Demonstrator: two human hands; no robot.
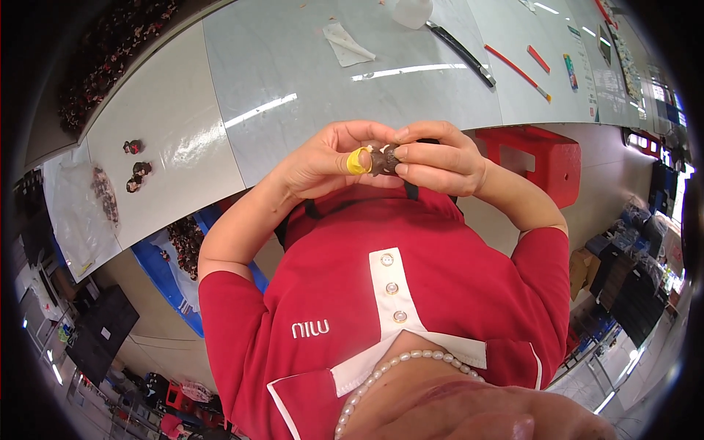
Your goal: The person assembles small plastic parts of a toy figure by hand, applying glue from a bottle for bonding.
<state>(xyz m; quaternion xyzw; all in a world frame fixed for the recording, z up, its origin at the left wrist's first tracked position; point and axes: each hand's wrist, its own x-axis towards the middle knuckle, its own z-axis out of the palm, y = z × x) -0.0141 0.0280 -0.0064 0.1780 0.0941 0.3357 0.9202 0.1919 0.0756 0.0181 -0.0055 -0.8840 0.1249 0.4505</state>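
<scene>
Over the near edge of the table I hold a small dark brown figurine (383,160) with cream-coloured bits between both hands. My left hand (326,155) pinches one end of it, and a yellow wrap (356,161) covers part of the thumb. The fingers of my right hand (442,163) are closed on the other end and hide part of the figurine. To the left on the white tabletop lie two similar small dark pieces, one piece (133,147) farther off and another piece (138,177) nearer.
A heap of dark-red pieces (110,66) fills the far left. Below the table edge stands a blue crate (165,275) with more. Farther off lie a crumpled tissue (346,45), a black-handled tool (460,53), a thin red brush (517,71) and a small tube (570,72). A red stool (561,165) stands at right.
</scene>
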